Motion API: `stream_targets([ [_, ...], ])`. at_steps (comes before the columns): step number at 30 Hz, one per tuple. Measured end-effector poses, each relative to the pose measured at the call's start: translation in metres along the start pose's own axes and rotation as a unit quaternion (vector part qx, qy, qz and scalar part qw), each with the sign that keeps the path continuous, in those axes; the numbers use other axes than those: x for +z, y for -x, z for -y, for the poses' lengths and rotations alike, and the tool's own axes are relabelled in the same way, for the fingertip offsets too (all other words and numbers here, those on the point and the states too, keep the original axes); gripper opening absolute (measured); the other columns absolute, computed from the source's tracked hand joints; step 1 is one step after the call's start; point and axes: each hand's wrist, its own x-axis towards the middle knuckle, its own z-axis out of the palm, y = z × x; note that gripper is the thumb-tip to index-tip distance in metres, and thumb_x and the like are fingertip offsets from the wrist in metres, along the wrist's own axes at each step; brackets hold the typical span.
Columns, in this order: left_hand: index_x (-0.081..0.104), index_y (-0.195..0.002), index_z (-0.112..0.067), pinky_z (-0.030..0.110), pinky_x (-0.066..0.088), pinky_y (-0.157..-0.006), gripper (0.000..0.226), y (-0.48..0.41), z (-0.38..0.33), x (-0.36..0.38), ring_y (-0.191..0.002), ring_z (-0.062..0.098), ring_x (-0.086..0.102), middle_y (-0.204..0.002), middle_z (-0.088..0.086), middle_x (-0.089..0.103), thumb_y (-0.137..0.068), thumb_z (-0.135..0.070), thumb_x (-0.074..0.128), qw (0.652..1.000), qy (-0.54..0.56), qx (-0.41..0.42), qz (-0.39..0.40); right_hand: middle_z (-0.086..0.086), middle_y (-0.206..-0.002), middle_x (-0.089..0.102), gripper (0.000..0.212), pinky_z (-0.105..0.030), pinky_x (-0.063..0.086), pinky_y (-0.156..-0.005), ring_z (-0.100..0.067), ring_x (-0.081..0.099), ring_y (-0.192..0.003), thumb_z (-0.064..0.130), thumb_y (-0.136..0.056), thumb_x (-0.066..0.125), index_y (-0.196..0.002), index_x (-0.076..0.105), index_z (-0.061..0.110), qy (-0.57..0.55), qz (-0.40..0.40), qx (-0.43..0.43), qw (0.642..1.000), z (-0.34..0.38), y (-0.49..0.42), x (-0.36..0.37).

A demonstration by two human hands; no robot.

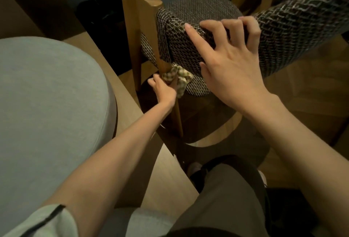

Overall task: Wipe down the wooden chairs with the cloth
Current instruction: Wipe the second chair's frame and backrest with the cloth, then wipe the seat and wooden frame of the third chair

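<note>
Left hand (164,90) is closed around a bunched checked cloth (178,78), pressing it onto the wooden leg (166,85) of the chair, just below where the leg meets the woven seat cushion (196,85). Cloth wraps the leg on its cushion side, with a tail hanging down beside the leg. Right hand (232,62) is above the leg and toward the chair back, fingers spread and curled over the top of the woven backrest (188,34), thumb underneath, steadying the chair; it holds no cloth.

The flat wooden upright post (139,15) rises above the leg, at the backrest's end. A grey rounded upholstered piece (47,104) sits well to the other side of the leg from the cushion. Wood floor (302,95) is below the leg. The person's trouser leg (222,204) is at the near side of the leg.

Step, by my read: wiping the chair leg, upper part. Next move likely calls for sliding the cloth down the leg toward the floor, keeping the grip wrapped around it, while the right hand braces the chair.

No brands, labels or readable writing anywhere.
</note>
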Motion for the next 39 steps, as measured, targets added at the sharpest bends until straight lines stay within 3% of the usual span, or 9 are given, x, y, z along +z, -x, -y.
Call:
stream_targets([
  [5,0.038,-0.099,-0.005,0.006,0.032,-0.074,0.038,-0.006,-0.042,-0.024,-0.094,0.013,0.033,-0.117,0.013,0.031,-0.072,0.022,0.042,0.987,-0.007,0.141,-0.073,-0.011,-0.142,0.037,0.071,-0.042,0.005,-0.107,-0.03,0.018,-0.126,0.023,-0.084,0.057,-0.148,0.026,0.02,-0.012,0.015,0.015,1.0,0.001,-0.001,-0.004],
  [7,0.036,-0.101,-0.003,0.01,0.031,-0.077,0.037,-0.008,-0.037,-0.027,-0.099,0.018,0.036,-0.123,0.016,0.031,-0.074,0.019,0.048,0.991,-0.05,0.121,-0.03,-0.01,-0.144,0.036,0.072,-0.042,0.004,-0.108,-0.03,0.017,-0.127,0.026,-0.084,0.057,-0.148,0.025,0.021,-0.02,0.022,0.014,0.999,0.002,-0.001,-0.005],
  [11,0.041,-0.113,-0.005,0.024,0.038,-0.088,0.03,-0.006,-0.009,-0.029,-0.1,0.018,0.04,-0.132,0.016,0.036,-0.086,0.002,0.052,0.987,-0.115,-0.033,0.11,-0.009,-0.15,0.03,0.074,-0.045,0.003,-0.113,-0.033,0.02,-0.135,0.027,-0.083,0.055,-0.149,0.022,0.021,-0.019,0.045,-0.004,0.999,0.002,0.004,-0.011],
  [16,0.043,-0.099,-0.012,0.025,0.039,-0.07,0.021,0.028,-0.011,-0.047,-0.099,0.021,0.054,-0.105,0.007,0.054,-0.086,-0.008,0.058,0.991,-0.052,-0.026,0.117,-0.01,-0.156,0.021,0.067,-0.048,0.009,-0.118,-0.029,0.015,-0.144,0.021,-0.086,0.056,-0.147,0.03,0.015,-0.124,0.064,-0.042,0.989,0.009,0.03,-0.02],
  [22,0.045,-0.102,-0.017,0.011,0.042,-0.059,0.024,0.114,-0.041,-0.091,-0.082,0.0,0.051,-0.094,-0.007,0.052,-0.086,-0.006,0.058,0.976,-0.026,0.084,0.197,0.007,-0.147,0.037,0.059,-0.03,0.031,-0.111,-0.007,0.03,-0.136,0.02,-0.092,0.056,-0.146,0.032,0.024,-0.351,0.133,0.126,0.918,0.005,0.093,-0.038],
  [26,0.046,-0.103,-0.013,0.008,0.044,-0.066,0.019,0.161,-0.06,-0.092,-0.084,0.0,0.052,-0.093,-0.008,0.052,-0.087,-0.009,0.056,0.959,-0.038,0.152,0.237,0.009,-0.137,0.05,0.053,-0.035,0.04,-0.105,-0.006,0.042,-0.125,0.034,-0.09,0.057,-0.141,0.04,0.03,-0.394,0.191,0.181,0.881,-0.009,0.134,-0.061],
  [32,0.046,-0.111,-0.016,0.003,0.043,-0.066,0.024,0.208,-0.108,-0.062,-0.095,0.0,0.053,-0.111,-0.001,0.055,-0.088,-0.012,0.055,0.938,-0.005,0.181,0.295,0.015,-0.118,0.059,0.045,-0.022,0.05,-0.088,0.002,0.056,-0.105,0.045,-0.086,0.06,-0.128,0.052,0.031,-0.491,0.138,0.269,0.817,-0.038,0.19,-0.101],
  [36,0.047,-0.108,-0.017,0.018,0.044,-0.073,0.023,0.235,-0.129,-0.026,-0.102,0.01,0.054,-0.112,0.002,0.053,-0.086,-0.016,0.056,0.927,-0.02,0.179,0.328,0.018,-0.1,0.064,0.023,-0.021,0.051,-0.08,0.001,0.06,-0.094,0.026,-0.085,0.067,-0.107,0.062,0.026,-0.497,0.045,0.317,0.807,-0.067,0.222,-0.105],
  [39,0.048,-0.102,-0.017,0.017,0.041,-0.07,0.021,0.245,-0.141,0.013,-0.1,0.009,0.053,-0.113,0.005,0.052,-0.084,-0.019,0.06,0.924,-0.024,0.178,0.336,0.015,-0.094,0.064,0.012,-0.023,0.051,-0.076,-0.002,0.06,-0.089,0.018,-0.089,0.062,-0.1,0.064,0.022,-0.479,0.006,0.377,0.793,-0.099,0.237,-0.091],
])
